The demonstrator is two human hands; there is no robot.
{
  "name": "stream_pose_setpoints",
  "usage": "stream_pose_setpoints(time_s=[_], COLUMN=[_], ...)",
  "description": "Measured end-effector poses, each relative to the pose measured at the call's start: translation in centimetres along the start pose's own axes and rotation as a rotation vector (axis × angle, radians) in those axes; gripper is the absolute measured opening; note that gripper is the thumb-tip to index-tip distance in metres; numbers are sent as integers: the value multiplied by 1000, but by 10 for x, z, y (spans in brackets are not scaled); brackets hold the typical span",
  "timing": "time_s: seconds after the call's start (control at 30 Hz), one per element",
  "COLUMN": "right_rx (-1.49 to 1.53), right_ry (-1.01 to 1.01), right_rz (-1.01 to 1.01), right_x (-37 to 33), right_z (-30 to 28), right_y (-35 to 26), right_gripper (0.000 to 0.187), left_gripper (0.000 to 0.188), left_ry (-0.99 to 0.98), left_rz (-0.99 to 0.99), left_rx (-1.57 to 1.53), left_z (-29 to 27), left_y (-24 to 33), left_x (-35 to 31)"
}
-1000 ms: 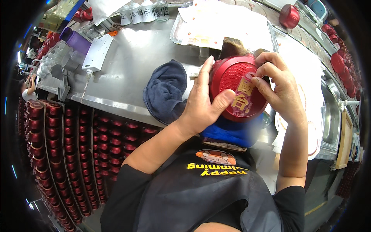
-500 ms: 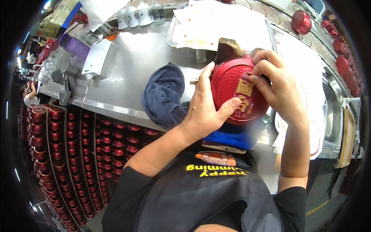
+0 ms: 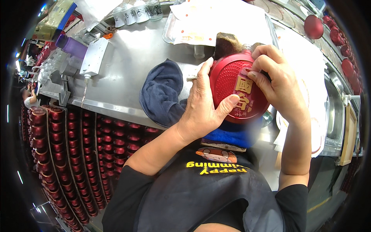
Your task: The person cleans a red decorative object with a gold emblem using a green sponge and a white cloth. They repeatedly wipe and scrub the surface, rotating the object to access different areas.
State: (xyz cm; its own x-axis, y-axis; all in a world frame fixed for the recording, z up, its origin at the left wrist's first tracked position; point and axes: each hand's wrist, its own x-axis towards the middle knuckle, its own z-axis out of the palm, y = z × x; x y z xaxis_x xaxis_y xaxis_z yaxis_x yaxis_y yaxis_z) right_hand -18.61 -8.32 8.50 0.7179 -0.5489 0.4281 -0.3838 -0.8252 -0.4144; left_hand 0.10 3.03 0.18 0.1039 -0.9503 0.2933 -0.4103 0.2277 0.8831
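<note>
A round, flat red bottle [image 3: 228, 81] with a dotted surface and a clear glass neck lies tilted over a blue cloth [image 3: 228, 136]. My left hand [image 3: 206, 102] grips its left side, thumb resting across the front. Raised gold lettering [image 3: 244, 91] runs down the bottle's face on a clear film-like strip. At the upper end of that strip my right hand [image 3: 276, 79] has thumb and forefinger pinched together; the bit between the fingertips is mostly hidden. Behind the bottle sits a brown, dark-sided block [image 3: 228, 43]. A dark blue cloth [image 3: 162, 92] lies left of my left hand.
White sheets [image 3: 220, 23] cover a metal tray beyond the bottle. Several labelled glass bottles [image 3: 141, 13] stand at the back. On the left are a white dispenser box [image 3: 94, 58] and a purple bottle [image 3: 71, 46]. Stacked red bottles [image 3: 73, 154] fill racks below; a sink [image 3: 335, 112] is right.
The view has shifted slightly. Both hands keep their hold on the bottle, my right fingertips still pinched at the upper end of the lettering. Little else differs.
</note>
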Motion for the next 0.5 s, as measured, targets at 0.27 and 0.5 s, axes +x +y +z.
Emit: stream_pose_setpoints(time_s=[0.27,0.5], right_rx=[20,-107], right_ry=[31,218], right_rz=[-18,206], right_x=[0,-34], right_z=[2,4], right_y=[-1,-1], right_gripper=[10,42], left_gripper=[107,106], left_ry=[1,25], left_rz=[-15,-41], left_rx=[112,-113], left_z=[0,1], left_y=[5,0], left_x=[-2,1])
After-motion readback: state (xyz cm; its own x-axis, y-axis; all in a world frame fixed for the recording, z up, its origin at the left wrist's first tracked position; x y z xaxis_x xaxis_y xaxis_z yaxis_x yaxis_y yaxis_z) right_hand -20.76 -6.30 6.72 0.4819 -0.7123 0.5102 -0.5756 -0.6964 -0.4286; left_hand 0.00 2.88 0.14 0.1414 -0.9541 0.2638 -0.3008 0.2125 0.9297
